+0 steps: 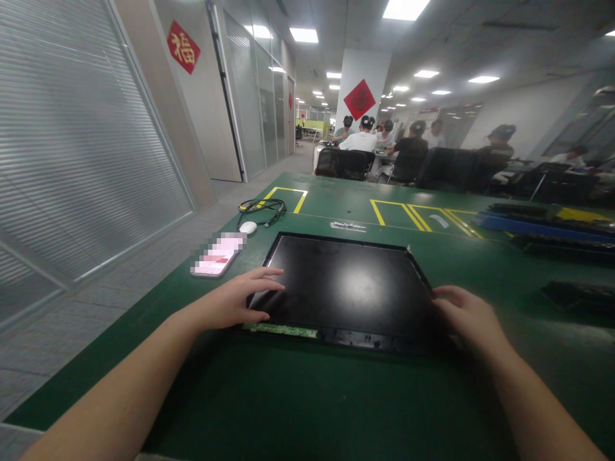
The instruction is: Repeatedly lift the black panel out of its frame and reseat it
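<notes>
1. On the green bench, directly before the person, lay a black screen, face up, with a pale glare across its middle.
2. Along the screen's near edge, at the left, ran a narrow green board; a dark strip continued to its right.
3. The left hand reached over the screen's left edge. Its fingers were spread and loose, not clenched, with the thumb lower, near the board.
4. The right hand touched the screen's right edge. Its fingers were partly hidden, so I could not tell whether they gripped the edge or merely rested against it.
5. Beyond the left hand sat a phone, its display blurred into blocks; just behind it were a white mouse and a coiled black cable.
6. Past the screen's far edge lay some pale strips, and yellow tape marked the bench.
7. Far right, dark parts lay near a blue tray.
8. Farther back, several people sat on black chairs.
</notes>
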Action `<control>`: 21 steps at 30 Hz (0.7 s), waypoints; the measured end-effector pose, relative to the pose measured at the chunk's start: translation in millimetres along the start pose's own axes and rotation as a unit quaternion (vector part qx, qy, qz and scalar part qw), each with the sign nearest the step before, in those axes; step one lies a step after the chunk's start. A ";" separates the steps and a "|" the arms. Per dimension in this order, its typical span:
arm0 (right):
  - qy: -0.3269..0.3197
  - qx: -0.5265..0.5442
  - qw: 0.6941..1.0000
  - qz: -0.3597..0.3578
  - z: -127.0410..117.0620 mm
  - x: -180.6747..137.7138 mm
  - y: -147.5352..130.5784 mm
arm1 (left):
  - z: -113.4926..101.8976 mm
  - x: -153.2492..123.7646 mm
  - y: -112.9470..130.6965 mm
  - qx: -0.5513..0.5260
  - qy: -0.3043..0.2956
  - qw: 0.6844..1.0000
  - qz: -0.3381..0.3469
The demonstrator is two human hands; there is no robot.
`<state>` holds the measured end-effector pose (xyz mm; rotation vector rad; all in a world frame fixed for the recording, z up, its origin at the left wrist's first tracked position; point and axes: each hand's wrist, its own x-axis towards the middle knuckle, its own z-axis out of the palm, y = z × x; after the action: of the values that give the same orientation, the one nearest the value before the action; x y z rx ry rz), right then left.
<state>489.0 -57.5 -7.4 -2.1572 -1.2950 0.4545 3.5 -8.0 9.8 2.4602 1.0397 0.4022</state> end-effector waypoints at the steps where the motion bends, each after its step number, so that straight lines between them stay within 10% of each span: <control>1: -0.001 0.001 1.000 0.000 -0.3 -0.5 -0.2 | -0.2 -0.1 -0.1 0.000 -0.001 1.000 0.001; 21: 0.002 0.003 1.000 -0.009 -1.9 -5.4 -5.6 | 12.1 11.8 -25.7 0.137 0.108 0.973 -0.149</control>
<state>483.7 -60.7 -2.4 -2.1393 -1.3068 0.4454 1.0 13.2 -12.3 2.4741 1.6276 0.4621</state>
